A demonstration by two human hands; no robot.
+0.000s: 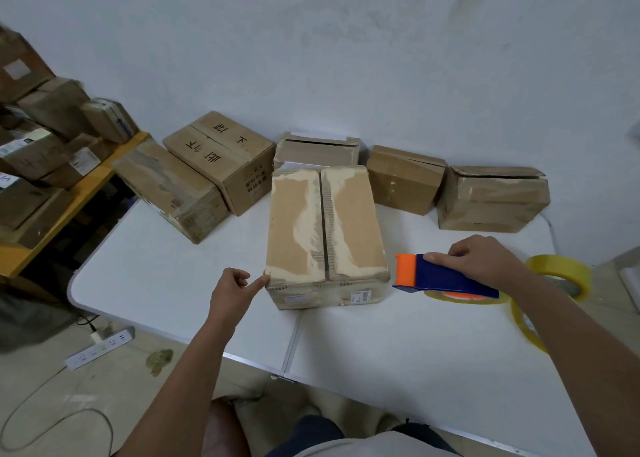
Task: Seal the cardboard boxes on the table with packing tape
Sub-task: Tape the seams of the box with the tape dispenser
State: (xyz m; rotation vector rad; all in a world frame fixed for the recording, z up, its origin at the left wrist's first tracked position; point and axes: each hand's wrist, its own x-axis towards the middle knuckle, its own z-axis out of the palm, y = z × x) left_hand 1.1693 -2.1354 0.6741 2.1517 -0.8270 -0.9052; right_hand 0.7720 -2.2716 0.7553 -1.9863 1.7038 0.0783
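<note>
Head view is showing the left hand (232,288) loosely curled, forefinger touching the near left corner of the box (325,235) and gripping nothing. The right hand (483,261) is grasping the blue dispenser (446,276), which is sitting on the table (173,266) just right of the box. The box's flaps are lying closed with the centre seam bare.

To tape well, I would be steadying the box with the left hand, starting the tape on the near face, then pulling straight along the seam.

The right forearm is covering part of the spare rolls (561,276). Whether tape is threaded at the orange end is unclear. Five more boxes (491,200) are waiting along the wall; some flaps there are gaping.
</note>
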